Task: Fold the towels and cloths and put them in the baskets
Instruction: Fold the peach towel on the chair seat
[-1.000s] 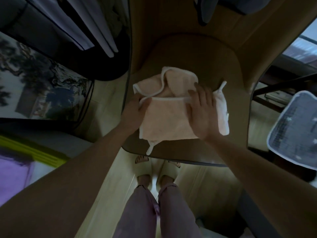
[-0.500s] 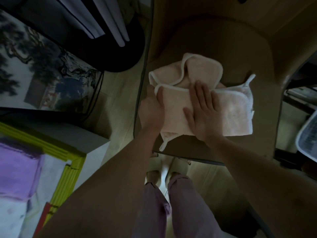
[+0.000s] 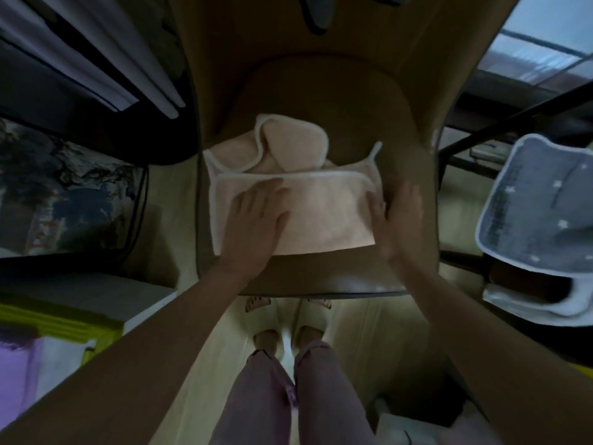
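Pink terry towel with white piping (image 3: pixel 324 216), folded over on itself, lies on the tan padded seat of the chair (image 3: pixel 321 91) in front of me, its near edge close to the seat's front rim and a looser rounded flap of the same cloth bunched behind the fold. My left hand (image 3: pixel 256 220) rests flat on the left part of the towel, palm down, fingers straight and close together, pointing toward the right and pressing the cloth against the seat. My right hand (image 3: pixel 398 216) is at the towel's right edge, blurred; its thumb lies against the cloth there, but I cannot tell whether the fingers pinch the edge or only touch it. A thin white loop sticks up at the towel's far right corner. Below the seat's front rim I see my own feet in pale slippers (image 3: pixel 288 319) and my mauve trouser legs on the light floor. To the right, well apart from the chair, stands a grey fabric basket with small white stars and a white rim (image 3: pixel 542 213).
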A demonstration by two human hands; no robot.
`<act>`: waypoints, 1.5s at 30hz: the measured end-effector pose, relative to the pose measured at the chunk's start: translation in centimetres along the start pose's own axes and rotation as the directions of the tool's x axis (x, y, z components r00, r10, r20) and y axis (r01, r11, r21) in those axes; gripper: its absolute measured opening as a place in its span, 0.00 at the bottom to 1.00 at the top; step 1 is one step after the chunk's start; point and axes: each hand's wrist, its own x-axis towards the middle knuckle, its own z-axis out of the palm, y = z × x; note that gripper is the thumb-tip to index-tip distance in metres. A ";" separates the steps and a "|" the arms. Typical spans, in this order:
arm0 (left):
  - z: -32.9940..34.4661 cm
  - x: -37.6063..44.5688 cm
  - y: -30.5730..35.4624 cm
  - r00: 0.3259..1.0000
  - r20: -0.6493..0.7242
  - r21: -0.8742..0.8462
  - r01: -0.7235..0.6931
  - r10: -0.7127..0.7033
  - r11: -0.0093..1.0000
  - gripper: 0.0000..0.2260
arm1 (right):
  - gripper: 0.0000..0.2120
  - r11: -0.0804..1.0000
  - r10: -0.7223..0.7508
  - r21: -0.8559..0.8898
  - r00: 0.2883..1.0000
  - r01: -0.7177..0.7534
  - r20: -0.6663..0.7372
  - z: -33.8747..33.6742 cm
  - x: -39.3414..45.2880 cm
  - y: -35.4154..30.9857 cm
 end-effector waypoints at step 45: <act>-6.6 -0.5 -7.8 0.466 0.765 -0.586 0.789 -0.444 -0.183 0.28 | 0.16 0.985 -0.154 0.109 0.957 0.131 0.244 10.9 -5.9 -17.1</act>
